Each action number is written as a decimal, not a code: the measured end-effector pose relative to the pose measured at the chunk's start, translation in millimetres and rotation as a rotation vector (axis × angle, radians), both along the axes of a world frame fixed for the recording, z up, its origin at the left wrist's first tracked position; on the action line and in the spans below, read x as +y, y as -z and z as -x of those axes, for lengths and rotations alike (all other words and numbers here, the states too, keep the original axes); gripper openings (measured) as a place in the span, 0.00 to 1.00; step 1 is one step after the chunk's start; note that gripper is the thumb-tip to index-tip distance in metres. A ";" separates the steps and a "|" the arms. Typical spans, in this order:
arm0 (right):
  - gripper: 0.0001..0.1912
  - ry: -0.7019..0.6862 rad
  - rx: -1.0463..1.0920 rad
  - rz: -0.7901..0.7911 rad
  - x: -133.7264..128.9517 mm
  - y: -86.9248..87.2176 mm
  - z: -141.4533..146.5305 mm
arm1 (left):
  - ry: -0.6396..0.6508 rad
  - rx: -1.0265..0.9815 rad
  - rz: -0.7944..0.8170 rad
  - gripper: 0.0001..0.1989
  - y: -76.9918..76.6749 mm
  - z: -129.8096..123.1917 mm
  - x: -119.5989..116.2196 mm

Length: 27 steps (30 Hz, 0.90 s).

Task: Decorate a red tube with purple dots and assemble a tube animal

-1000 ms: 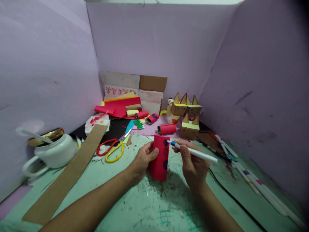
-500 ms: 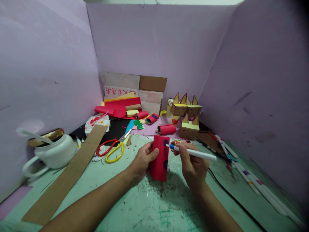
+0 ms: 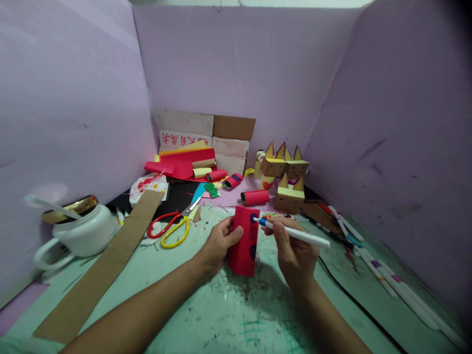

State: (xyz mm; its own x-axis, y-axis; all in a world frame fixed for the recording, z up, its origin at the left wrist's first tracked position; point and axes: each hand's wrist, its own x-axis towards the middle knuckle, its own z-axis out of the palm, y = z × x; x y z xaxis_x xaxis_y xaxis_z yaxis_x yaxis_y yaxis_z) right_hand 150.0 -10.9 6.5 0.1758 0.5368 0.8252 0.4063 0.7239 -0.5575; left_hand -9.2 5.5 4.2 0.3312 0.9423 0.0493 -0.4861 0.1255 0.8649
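Red paper (image 3: 241,258), gently curved, is what we've got here, a bit to the right of the scissors (image 3: 184,213) and nearer to us than their blades. Our guess is it's super light, springy but easy to crease, and not very slippery. We'd take hold along the side edge facing the scissors, thumb flat on the front, without squeezing hard. That's basically what our left grip (image 3: 220,241) is doing: pinched on that edge, thumb in front, fingers behind. Long axis runs close to upright, one end up and the other down toward the tabletop (image 3: 206,319); we can't tell if the bottom end actually touches. The printed-looking face with dark circles is turned toward us and angled away from the scissors. Our right grip (image 3: 297,250), on the far side of the paper from the scissors, is closed around a white pen (image 3: 306,236), its tip at the topmost circle. Left of the scissors there's a long cardboard strip (image 3: 99,275).
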 end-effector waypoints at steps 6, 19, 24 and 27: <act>0.08 0.011 0.028 0.009 -1.2 0.0 1.4 | -0.009 -0.015 0.023 0.27 -2.3 -0.5 -0.4; 0.06 0.051 0.050 -0.021 1.5 2.3 -1.1 | 0.012 -0.029 0.016 0.28 1.4 -0.4 2.1; 0.08 0.031 0.078 -0.008 0.4 1.0 -0.1 | 0.015 -0.043 0.033 0.30 2.9 -0.5 3.1; 0.09 0.008 0.075 -0.003 0.0 -0.2 1.4 | 0.010 -0.047 0.032 0.29 3.5 -0.9 3.8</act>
